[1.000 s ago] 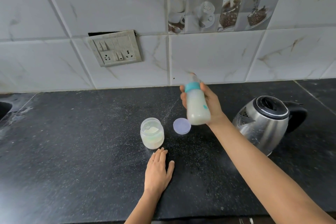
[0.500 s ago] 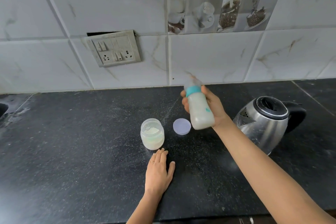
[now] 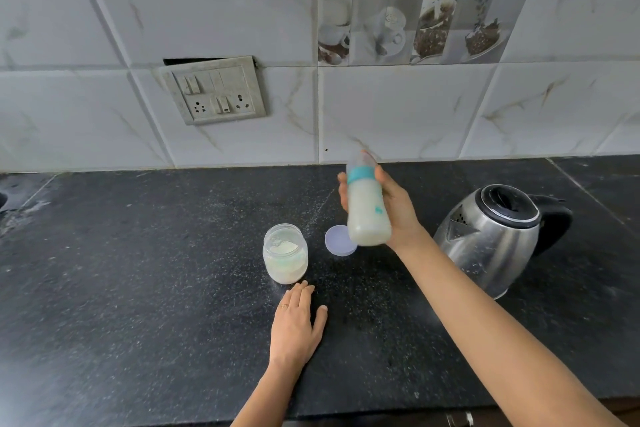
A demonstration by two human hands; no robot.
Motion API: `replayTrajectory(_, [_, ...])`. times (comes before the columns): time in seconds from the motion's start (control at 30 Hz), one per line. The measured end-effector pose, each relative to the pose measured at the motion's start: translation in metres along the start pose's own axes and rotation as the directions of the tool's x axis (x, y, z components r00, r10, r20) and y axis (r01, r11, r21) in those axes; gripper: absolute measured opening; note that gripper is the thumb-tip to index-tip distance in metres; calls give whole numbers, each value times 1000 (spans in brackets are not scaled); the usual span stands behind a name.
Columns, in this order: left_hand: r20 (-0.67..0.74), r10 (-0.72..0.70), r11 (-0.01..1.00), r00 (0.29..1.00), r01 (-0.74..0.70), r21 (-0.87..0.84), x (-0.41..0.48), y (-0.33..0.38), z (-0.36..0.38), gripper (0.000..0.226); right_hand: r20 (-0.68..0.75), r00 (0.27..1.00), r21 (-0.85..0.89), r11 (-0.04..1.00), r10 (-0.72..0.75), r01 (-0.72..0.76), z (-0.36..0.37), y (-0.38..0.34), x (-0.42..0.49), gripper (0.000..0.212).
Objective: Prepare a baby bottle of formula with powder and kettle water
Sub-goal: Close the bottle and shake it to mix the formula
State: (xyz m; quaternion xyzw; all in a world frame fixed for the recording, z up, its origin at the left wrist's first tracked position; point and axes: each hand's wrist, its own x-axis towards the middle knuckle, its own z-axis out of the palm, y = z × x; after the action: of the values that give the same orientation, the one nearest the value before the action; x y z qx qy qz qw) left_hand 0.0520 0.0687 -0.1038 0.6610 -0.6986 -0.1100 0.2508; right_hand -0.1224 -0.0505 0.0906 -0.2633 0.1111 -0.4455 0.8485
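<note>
My right hand [image 3: 398, 208] grips a baby bottle [image 3: 367, 211] full of milky white liquid, with a teal collar and a clear teat on top. The bottle is held in the air above the black counter [image 3: 138, 288], nearly upright, and looks slightly blurred. An open jar of white formula powder [image 3: 285, 257] stands on the counter, and its pale round lid [image 3: 337, 241] lies flat to its right, partly behind the bottle. My left hand [image 3: 298, 326] rests flat on the counter just in front of the jar, palm down, holding nothing.
A steel electric kettle [image 3: 491, 239] with a black lid and handle stands at the right. A switch and socket plate [image 3: 216, 90] sits on the tiled wall behind. The counter's front edge runs along the bottom of the view.
The bottle in my right hand has shifted and tilted slightly from frame to frame, staying above the lid. My left hand, the jar and the kettle have stayed put.
</note>
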Motion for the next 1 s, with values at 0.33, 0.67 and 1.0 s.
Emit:
replayTrajectory(0.33, [0,10,1000,1000,-10,4,0,1,1,46,-27,994,33,994,-107,108,1,-2,0,87])
replayTrajectory(0.67, [-6,15,1000,1000,-15,11,1,0,2,48,-11,999,162,986,-44,45,2,-1,6,68])
replayTrajectory(1.0, [-16,21,1000,1000,-21,15,1,-2,4,48,-1,999,148,988,-41,41,6,4,17,97])
